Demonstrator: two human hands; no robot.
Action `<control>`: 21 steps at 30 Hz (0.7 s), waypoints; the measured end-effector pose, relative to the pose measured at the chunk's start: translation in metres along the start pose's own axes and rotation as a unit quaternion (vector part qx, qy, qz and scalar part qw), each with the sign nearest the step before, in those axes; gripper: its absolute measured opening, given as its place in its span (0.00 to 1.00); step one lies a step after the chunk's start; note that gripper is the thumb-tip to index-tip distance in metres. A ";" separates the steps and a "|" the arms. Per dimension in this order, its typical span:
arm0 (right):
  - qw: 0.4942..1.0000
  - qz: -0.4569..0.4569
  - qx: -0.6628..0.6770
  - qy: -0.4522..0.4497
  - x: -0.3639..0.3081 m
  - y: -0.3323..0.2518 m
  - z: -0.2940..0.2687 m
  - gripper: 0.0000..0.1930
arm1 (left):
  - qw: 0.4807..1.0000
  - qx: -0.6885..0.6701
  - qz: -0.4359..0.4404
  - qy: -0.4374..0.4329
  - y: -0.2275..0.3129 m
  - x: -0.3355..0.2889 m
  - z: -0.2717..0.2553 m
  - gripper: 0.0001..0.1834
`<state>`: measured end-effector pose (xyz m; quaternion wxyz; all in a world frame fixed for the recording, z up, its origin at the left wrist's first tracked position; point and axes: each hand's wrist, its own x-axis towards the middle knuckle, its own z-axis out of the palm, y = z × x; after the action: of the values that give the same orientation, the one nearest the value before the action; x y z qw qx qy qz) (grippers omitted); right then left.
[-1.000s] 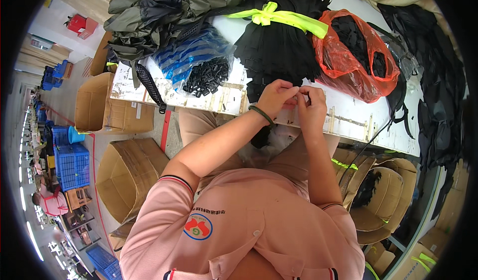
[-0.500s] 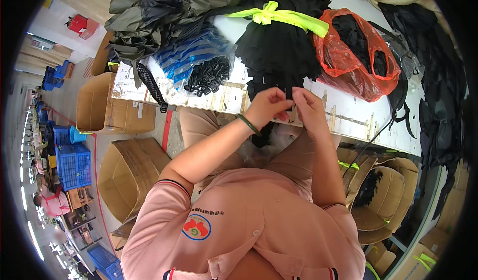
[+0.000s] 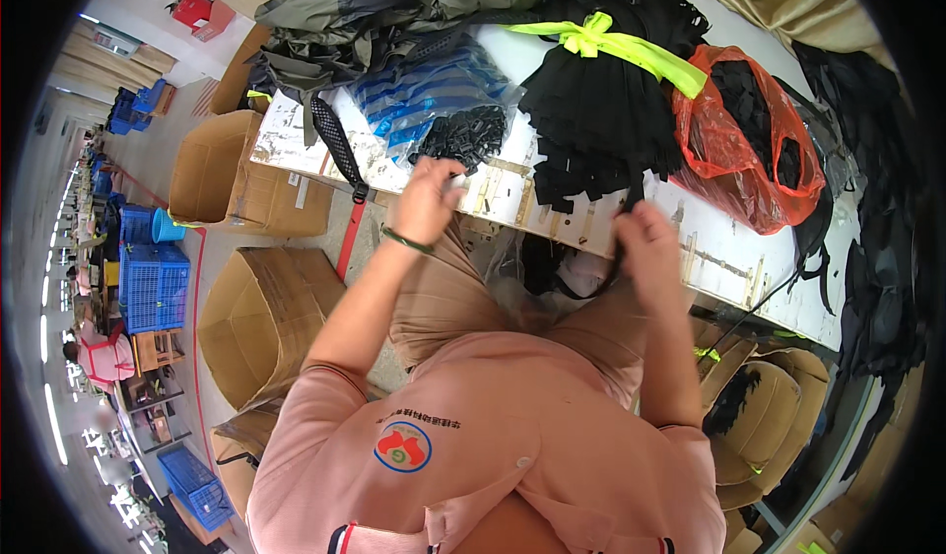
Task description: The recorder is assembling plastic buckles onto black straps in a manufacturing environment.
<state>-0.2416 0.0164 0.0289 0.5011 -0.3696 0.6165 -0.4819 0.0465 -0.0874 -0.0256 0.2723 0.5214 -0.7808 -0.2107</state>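
Note:
My right hand [image 3: 650, 250] pinches a black webbing strap [image 3: 636, 191] in front of the table edge; a length of it hangs below the fingers. The strap comes from a thick bundle of black straps [image 3: 601, 110], tied across with a neon-yellow band [image 3: 626, 49]. At the near side of a pile of small black plastic buckles [image 3: 468, 135] is my left hand [image 3: 429, 199], its fingers bent and slightly blurred. Whether it holds a buckle is unclear. The buckles spill from a clear, blue-striped plastic bag [image 3: 424, 86].
A red plastic bag [image 3: 744, 184] of black pieces sits right of the bundle on the white table [image 3: 719, 229]. Dark green and black fabric [image 3: 365, 22] is heaped at the far left. Cardboard boxes [image 3: 266, 322] stand on both sides; black straps hang at right.
My hands were together at the strap and have parted. The left moved left to the buckle pile; the right moved slightly right, still with the strap. The view has shifted too.

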 end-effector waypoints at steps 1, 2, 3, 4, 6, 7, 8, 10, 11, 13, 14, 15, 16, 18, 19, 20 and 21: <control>0.999 -0.022 0.002 -0.033 -0.001 0.021 0.009 0.03 | 1.000 0.005 -0.017 -0.015 -0.009 0.007 -0.005 0.16; 0.997 -0.044 0.005 -0.069 -0.003 0.031 0.019 0.04 | 0.998 0.053 0.023 -0.021 -0.019 0.014 -0.010 0.16; 0.996 -0.044 0.005 -0.072 -0.007 0.035 0.022 0.04 | 0.997 0.065 0.032 -0.032 -0.025 0.017 -0.010 0.15; 0.995 -0.026 0.007 -0.095 -0.011 0.034 0.027 0.05 | 0.995 0.076 0.044 -0.045 -0.027 0.021 -0.012 0.15; 0.993 -0.008 0.010 -0.117 -0.015 0.033 0.038 0.06 | 0.995 0.072 0.046 -0.059 -0.029 0.025 -0.011 0.14; 0.992 -0.031 0.029 -0.117 -0.016 0.031 0.042 0.06 | 0.994 0.066 0.046 -0.072 -0.026 0.027 -0.009 0.13; 0.990 -0.055 0.047 -0.117 -0.017 0.029 0.045 0.06 | 0.994 0.065 0.047 -0.071 -0.024 0.027 -0.007 0.13; 0.991 -0.031 0.052 -0.121 -0.015 0.035 0.049 0.06 | 0.992 0.084 0.077 -0.048 -0.020 0.028 -0.003 0.12; 0.990 -0.006 0.057 -0.125 -0.014 0.041 0.051 0.06 | 0.993 0.082 0.077 -0.047 -0.020 0.028 0.000 0.12; 0.992 -0.024 0.026 -0.124 -0.008 0.058 0.057 0.06 | 0.990 0.107 0.086 -0.025 -0.023 0.030 0.005 0.13; 0.992 -0.040 -0.003 -0.122 -0.007 0.065 0.058 0.07 | 0.990 0.107 0.086 -0.024 -0.024 0.029 0.007 0.13; 0.992 -0.041 -0.003 -0.122 -0.007 0.070 0.057 0.07 | 0.991 0.066 0.114 -0.008 -0.024 0.029 0.008 0.14; 0.991 -0.032 0.006 -0.127 -0.009 0.072 0.058 0.07 | 0.989 0.024 0.142 0.006 -0.023 0.027 0.007 0.15; 0.991 -0.021 0.017 -0.128 -0.011 0.075 0.058 0.07 | 0.994 -0.015 0.107 -0.005 -0.020 0.024 0.005 0.15; 0.991 -0.023 0.007 -0.132 -0.011 0.075 0.057 0.07 | 0.996 -0.052 0.070 -0.013 -0.017 0.024 0.002 0.16; 0.990 -0.024 -0.003 -0.135 -0.011 0.076 0.056 0.08 | 0.996 -0.052 0.071 -0.014 -0.018 0.024 0.002 0.16; 0.991 -0.025 -0.002 -0.134 -0.011 0.077 0.055 0.08 | 0.999 -0.043 0.030 -0.013 -0.020 0.024 0.002 0.16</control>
<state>-0.1832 0.0348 -0.0446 0.5662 -0.4469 0.5358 -0.4389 0.0520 -0.1174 -0.0345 0.2906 0.4832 -0.7894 -0.2426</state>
